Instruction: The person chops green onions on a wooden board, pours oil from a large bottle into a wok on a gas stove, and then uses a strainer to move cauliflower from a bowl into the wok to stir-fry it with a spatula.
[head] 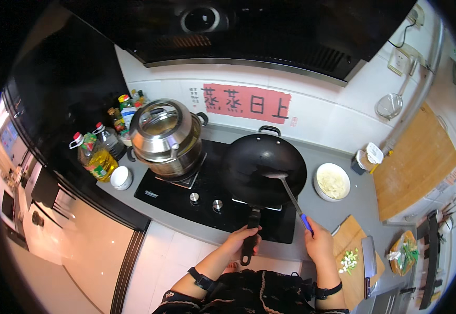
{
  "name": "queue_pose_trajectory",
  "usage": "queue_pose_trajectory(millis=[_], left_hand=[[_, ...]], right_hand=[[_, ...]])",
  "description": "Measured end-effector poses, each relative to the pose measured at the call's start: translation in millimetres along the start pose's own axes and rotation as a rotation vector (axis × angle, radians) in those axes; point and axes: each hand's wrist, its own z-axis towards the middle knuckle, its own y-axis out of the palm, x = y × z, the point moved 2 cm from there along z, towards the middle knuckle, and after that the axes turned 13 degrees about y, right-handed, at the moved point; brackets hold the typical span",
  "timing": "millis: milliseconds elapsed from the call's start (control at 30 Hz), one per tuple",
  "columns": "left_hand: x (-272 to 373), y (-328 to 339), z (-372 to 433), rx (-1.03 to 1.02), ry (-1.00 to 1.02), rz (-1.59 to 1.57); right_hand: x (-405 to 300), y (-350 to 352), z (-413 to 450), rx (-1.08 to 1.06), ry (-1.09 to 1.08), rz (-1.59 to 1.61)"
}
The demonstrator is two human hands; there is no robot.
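A black wok (247, 161) sits on the right burner of the black gas hob (212, 219). My left hand (245, 241) is closed round the wok's long black handle (253, 223). With my right hand (319, 240) I grip a metal cooking spatula or ladle (290, 192) by its blue handle; its head lies inside the wok. To the wok's right stands a white bowl (317, 188) of pale sliced food. A wooden cutting board (349, 235) near my right forearm bears chopped green onion (348, 261) and a cleaver (369, 255).
A lidded steel pot (173, 157) occupies the left burner. Beside it are a white cup (121, 178), an oil bottle (100, 161) and several other bottles. A large wooden board (416, 165) leans at the right wall, near a basket of greens (403, 253). The range hood (231, 39) hangs above.
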Motion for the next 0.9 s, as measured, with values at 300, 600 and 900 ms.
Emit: queue_pose_trajectory(millis=[300,600,900], left_hand=[[104,-28,-46,0.247,0.487,0.964],[409,-63,-12,0.471,1.097,2.188],[458,-86,44,0.013,0.751,2.551]], right_hand=[[-30,10,22,-0.088,-0.067,-0.271],[-57,27,19,-0.145,0.075,-0.362],[-222,11,-23,0.228,0.013,-0.006]])
